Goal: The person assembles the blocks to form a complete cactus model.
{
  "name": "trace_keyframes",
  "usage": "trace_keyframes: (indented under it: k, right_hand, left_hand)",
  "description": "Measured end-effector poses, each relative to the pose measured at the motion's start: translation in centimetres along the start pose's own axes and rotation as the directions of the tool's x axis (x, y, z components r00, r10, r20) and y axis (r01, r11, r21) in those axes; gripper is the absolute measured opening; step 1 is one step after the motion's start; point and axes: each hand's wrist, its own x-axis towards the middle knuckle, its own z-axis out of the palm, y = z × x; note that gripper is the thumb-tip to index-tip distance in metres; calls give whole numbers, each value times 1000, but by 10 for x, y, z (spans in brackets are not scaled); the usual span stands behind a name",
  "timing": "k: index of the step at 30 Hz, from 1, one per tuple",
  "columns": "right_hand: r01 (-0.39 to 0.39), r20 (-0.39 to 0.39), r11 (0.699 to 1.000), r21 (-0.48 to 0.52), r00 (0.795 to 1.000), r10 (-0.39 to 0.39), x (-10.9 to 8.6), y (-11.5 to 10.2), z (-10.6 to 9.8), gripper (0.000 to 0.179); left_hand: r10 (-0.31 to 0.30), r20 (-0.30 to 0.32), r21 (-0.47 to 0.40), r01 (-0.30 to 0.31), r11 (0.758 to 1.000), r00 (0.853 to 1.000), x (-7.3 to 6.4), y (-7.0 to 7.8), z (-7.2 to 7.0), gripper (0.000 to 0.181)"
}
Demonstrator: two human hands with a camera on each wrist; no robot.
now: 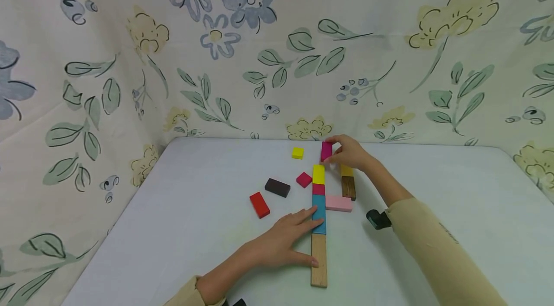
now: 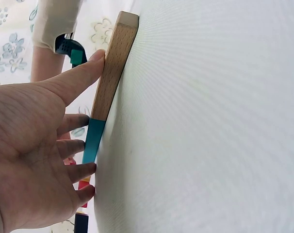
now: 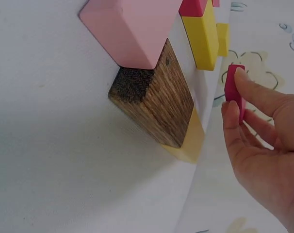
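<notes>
A straight row of blocks runs away from the person: a natural wood block (image 1: 319,267), a blue block (image 1: 319,224), a small crimson block (image 1: 318,189) and a yellow block (image 1: 318,174). My left hand (image 1: 281,243) lies along its left side, fingers extended, fingertips on the blue block and thumb on the wood block (image 2: 115,68). Past the row's far end, my right hand (image 1: 351,154) pinches a magenta block (image 1: 326,151) between thumb and fingers. In the right wrist view, this magenta block (image 3: 230,87) appears beyond the yellow block (image 3: 203,41).
Right of the row lie a pink block (image 1: 339,203), a dark brown wood block (image 1: 348,187) and a pale yellow block (image 1: 346,170). To the left are red (image 1: 259,205), black-brown (image 1: 277,187), crimson (image 1: 304,179) and yellow blocks (image 1: 297,153). A floral curtain (image 1: 277,94) hangs behind the white table (image 1: 182,229).
</notes>
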Motion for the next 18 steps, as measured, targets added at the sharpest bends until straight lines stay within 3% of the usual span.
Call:
trace_keyframes:
  k: [18]
  right_hand:
    - [-41,8,999,-4,999,41,10,0,9,67]
  left_hand:
    - [4,1,12,-4,1000,1000,0,0,0,84]
